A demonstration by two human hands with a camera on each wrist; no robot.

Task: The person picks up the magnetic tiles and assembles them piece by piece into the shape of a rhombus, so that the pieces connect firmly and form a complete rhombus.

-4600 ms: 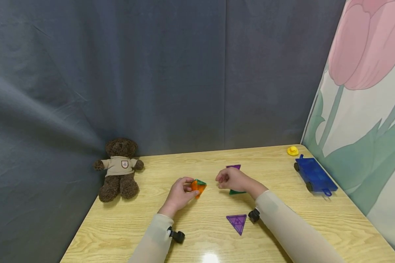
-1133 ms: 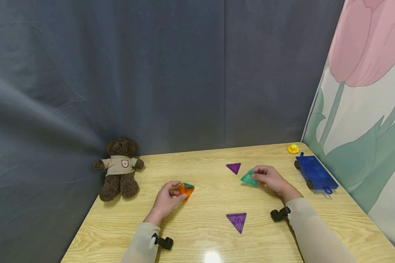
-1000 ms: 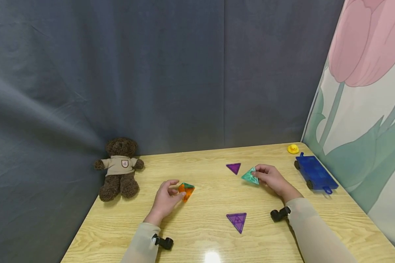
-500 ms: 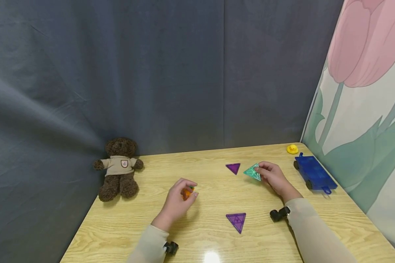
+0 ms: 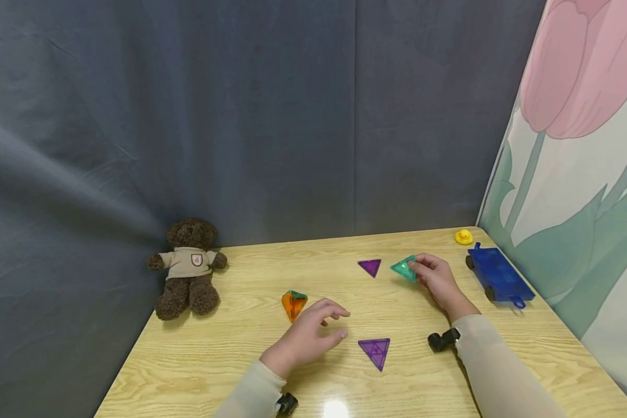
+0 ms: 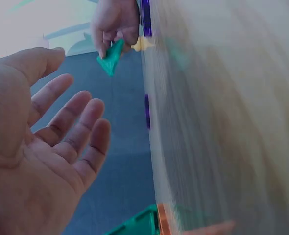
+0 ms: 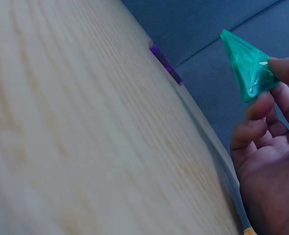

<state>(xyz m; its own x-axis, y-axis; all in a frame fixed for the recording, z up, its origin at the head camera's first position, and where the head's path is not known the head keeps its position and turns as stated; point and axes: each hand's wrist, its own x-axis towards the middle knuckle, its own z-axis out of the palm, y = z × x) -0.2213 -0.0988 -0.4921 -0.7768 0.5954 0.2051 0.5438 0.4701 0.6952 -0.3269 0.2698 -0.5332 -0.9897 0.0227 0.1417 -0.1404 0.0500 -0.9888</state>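
Note:
A translucent green triangular magnetic tile [image 5: 404, 268] is pinched between the thumb and fingers of my right hand [image 5: 436, 283]; in the right wrist view that green tile [image 7: 248, 67] is held above the tabletop. My left hand [image 5: 313, 335], holding nothing, hovers over the table with fingers spread apart. Just beyond it stands a small orange and green piece of joined triangular tiles [image 5: 294, 306]. One purple triangular tile [image 5: 375, 352] lies flat to the right of my left hand. A second purple tile [image 5: 370, 267] lies farther back, left of the green one.
A brown teddy bear [image 5: 190, 267] in a beige shirt sits at the table's left back. Over at the right edge are a blue wheeled cart [image 5: 501, 275] and a yellow rubber duck [image 5: 463, 237]. A dark curtain [image 5: 271, 128] hangs behind the wooden table [image 5: 188, 371].
My left hand has let go of the orange and green piece and moved right and nearer. My right hand has taken up the green tile and shifted it slightly back and to the right.

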